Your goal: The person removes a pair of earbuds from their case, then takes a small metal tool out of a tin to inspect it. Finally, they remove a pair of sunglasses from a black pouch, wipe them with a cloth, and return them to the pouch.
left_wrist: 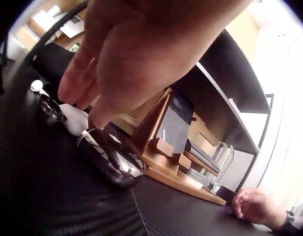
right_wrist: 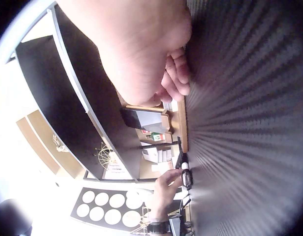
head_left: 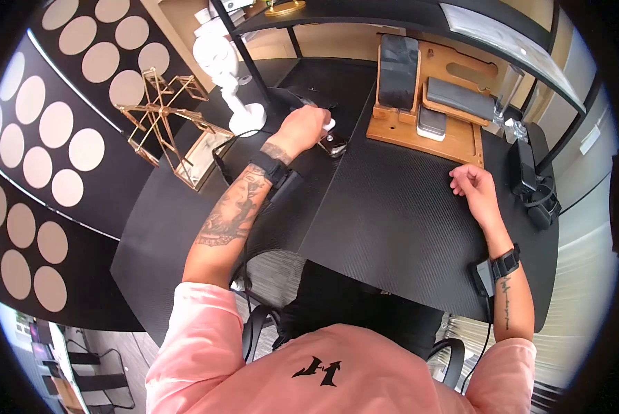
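Note:
My left hand is low over the black desk, its thumb and fingertips at a small smooth white object, which they pinch. Its kind cannot be told, as the fingers cover part of it. Right beside it on the desk lies a glossy dark rounded object with bright reflections. Behind these, in the left wrist view, are a smaller shiny black piece and a white earbud-like piece. My right hand rests on the desk, fingers loosely curled and holding nothing, near the front edge of a wooden stand.
The wooden stand carries a phone and other dark flat things. A white head figure and a gold Ferris-wheel-like frame stand to the left. Black devices lie at the right. A raised black shelf spans the back.

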### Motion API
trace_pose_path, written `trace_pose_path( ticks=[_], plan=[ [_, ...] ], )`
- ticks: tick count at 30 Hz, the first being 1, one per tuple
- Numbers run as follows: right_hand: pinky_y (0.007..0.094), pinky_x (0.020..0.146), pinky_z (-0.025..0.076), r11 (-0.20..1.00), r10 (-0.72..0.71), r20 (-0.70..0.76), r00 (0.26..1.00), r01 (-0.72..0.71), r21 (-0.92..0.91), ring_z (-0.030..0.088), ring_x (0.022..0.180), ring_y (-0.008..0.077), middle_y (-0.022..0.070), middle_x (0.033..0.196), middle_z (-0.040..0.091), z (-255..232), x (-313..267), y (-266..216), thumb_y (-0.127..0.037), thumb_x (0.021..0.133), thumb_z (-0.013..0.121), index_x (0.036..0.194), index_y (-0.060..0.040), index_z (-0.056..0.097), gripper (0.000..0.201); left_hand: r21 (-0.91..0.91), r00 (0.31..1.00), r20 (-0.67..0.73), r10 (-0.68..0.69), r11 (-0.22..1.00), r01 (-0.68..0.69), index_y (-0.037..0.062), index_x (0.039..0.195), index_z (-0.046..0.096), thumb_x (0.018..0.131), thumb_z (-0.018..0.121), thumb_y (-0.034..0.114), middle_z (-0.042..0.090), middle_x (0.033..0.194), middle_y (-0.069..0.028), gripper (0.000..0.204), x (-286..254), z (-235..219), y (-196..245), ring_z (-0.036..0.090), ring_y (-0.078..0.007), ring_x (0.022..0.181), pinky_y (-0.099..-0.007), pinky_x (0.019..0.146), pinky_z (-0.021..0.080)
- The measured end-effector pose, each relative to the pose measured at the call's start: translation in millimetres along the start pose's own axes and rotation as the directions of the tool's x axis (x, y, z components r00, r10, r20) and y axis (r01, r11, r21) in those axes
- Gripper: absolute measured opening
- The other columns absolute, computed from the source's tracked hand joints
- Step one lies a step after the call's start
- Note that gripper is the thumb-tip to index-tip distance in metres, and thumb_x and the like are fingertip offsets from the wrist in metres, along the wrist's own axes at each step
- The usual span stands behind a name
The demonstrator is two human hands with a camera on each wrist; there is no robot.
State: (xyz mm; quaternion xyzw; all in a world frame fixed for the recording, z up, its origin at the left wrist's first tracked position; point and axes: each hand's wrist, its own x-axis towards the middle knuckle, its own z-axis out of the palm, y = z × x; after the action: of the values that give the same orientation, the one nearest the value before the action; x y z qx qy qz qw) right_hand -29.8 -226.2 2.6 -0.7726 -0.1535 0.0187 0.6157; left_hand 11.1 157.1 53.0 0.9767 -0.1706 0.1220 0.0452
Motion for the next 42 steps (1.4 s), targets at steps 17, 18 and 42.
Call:
trace_pose_path(
  ticks=[17,18,42],
  plan=[
    [0.0216,0.059,0.047,0.995,-0.097,-0.041,0.994,0.096,-0.02,0.057,0.063,0.0068,0.0019,0.078,0.063,7,-4,7,-0.012,0.091,0.058,0.094,0.0,0.064,0.013,-0.197,0.934,-0.338,-0.119,0.979,0.054,0.0058,0.088,0.053,0.075,0.069,0.01,0.064,0.073,-0.0176,0.021,-3,-35,74,0.065,-0.0366,0.073,-0.0414,0.063,0.052],
    [0.0219,0.059,0.048,0.997,-0.05,0.007,0.999,0.05,0.058,0.058,0.066,0.0082,0.0031,0.081,0.063,8,-6,0,-0.017,0.093,0.055,0.098,-0.0002,0.063,0.019,-0.202,0.938,-0.339,-0.074,0.979,0.004,0.0059,0.088,0.052,0.076,0.069,0.011,0.064,0.073,-0.0176,0.021,-2,-29,96,0.065,-0.0365,0.07,-0.0421,0.062,0.052],
    [0.0292,0.062,0.055,0.84,0.193,-0.114,0.975,-0.104,0.532,0.063,0.087,0.0174,0.0121,0.101,0.064,17,-6,-2,-0.025,0.094,0.05,0.122,-0.0003,0.048,0.037,0.081,0.964,-0.044,-0.261,0.961,0.264,0.0093,0.086,0.068,0.078,0.067,0.031,0.068,0.083,-0.0131,0.023,0,-34,9,0.066,-0.0332,0.083,-0.0414,0.073,0.051]
  ],
)
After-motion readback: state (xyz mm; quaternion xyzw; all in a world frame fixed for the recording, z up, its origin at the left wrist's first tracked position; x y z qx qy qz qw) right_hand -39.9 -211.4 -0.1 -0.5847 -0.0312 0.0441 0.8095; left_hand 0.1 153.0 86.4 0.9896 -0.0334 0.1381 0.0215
